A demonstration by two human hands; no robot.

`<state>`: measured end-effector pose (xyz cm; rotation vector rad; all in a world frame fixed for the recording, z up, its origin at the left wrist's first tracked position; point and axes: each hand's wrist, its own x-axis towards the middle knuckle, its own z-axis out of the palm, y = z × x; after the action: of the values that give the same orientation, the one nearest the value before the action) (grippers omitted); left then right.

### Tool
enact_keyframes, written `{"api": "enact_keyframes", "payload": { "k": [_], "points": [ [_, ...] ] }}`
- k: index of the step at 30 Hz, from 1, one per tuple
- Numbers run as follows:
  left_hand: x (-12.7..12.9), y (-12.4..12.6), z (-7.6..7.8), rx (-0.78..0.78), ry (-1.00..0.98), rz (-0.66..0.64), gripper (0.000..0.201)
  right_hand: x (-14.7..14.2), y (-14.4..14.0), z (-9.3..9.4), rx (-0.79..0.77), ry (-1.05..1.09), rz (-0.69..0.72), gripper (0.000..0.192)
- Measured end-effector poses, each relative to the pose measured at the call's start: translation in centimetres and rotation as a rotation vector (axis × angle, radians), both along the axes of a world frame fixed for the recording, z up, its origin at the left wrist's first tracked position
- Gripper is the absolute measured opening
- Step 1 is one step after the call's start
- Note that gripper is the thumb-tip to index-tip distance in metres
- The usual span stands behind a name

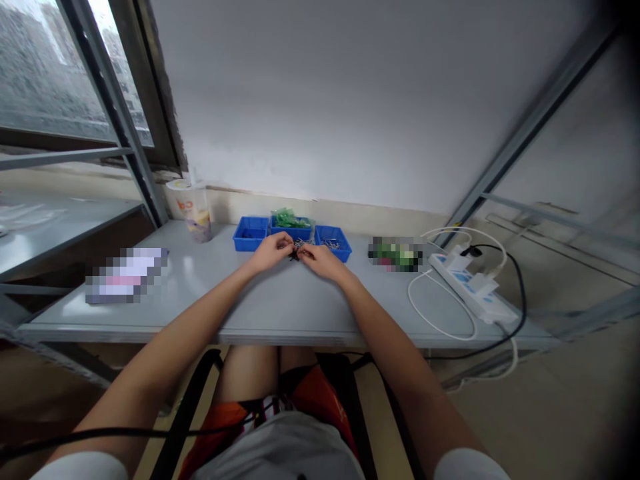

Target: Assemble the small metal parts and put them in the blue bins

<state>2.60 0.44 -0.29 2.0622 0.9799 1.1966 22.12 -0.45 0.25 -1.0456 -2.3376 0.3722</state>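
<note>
My left hand (273, 251) and my right hand (321, 261) meet over the grey table, fingertips close together in a pinch. Small dark pieces (295, 255) show at the fingertips; their kind is too small to make out. Just behind the fingers lies a little heap of thin, shiny metal pieces (303, 242). Beyond my hands stand three blue trays. The left tray (251, 246) holds a few dark bits, the middle tray (291, 233) carries green plastic packets (286, 218), and the right tray (340, 254) contains small metal pieces.
A plastic drink cup (194, 208) with a straw stands at the back left. In front of it lies a pixelated phone-like object (127, 275). To the right are another pixelated object (395, 254) and a white power strip (475, 293) with plugs and loose cables. The table's front edge (295, 335) crosses beneath my forearms.
</note>
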Motion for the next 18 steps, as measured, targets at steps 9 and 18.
{"api": "enact_keyframes", "payload": {
  "k": [9,18],
  "points": [
    [0.09,-0.07,0.08,-0.011,0.107,0.007,0.021,-0.44,-0.53,0.28,0.078,0.083,0.067,0.027],
    [0.22,-0.14,0.06,-0.013,0.134,-0.027,0.016,-0.57,-0.72,0.35,0.065,0.041,0.091,0.027]
  ]
}}
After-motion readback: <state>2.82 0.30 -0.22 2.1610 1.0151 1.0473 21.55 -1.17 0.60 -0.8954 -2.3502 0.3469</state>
